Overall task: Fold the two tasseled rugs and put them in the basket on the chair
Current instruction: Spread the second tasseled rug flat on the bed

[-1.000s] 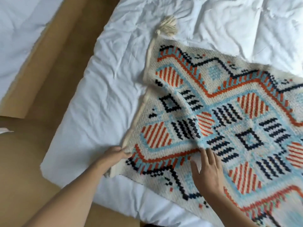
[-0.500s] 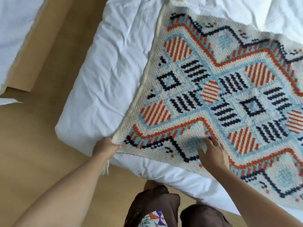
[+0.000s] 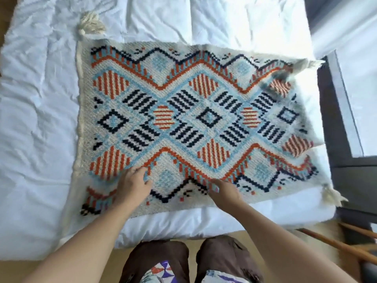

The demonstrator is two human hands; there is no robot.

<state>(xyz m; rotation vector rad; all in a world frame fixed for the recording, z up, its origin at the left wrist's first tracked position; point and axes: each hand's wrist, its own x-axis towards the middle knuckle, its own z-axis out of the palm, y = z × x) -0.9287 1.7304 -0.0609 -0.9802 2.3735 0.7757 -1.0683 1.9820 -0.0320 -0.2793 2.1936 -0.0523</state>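
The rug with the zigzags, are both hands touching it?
Touching. In the head view the left hand and right hand both lie on the rug near its closest edge.

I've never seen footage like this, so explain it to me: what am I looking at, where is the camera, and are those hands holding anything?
There is no machine here. The camera is worn on a person's head and looks down, so you see their own two arms and their knees at the bottom. A woven rug with orange, blue and black diamonds lies spread flat on a white duvet; cream tassels hang at its corners. The left hand and the right hand both rest on the rug's near edge, fingers pressing on the weave. Whether they pinch it or only press is hard to tell. No basket or second rug is in view.
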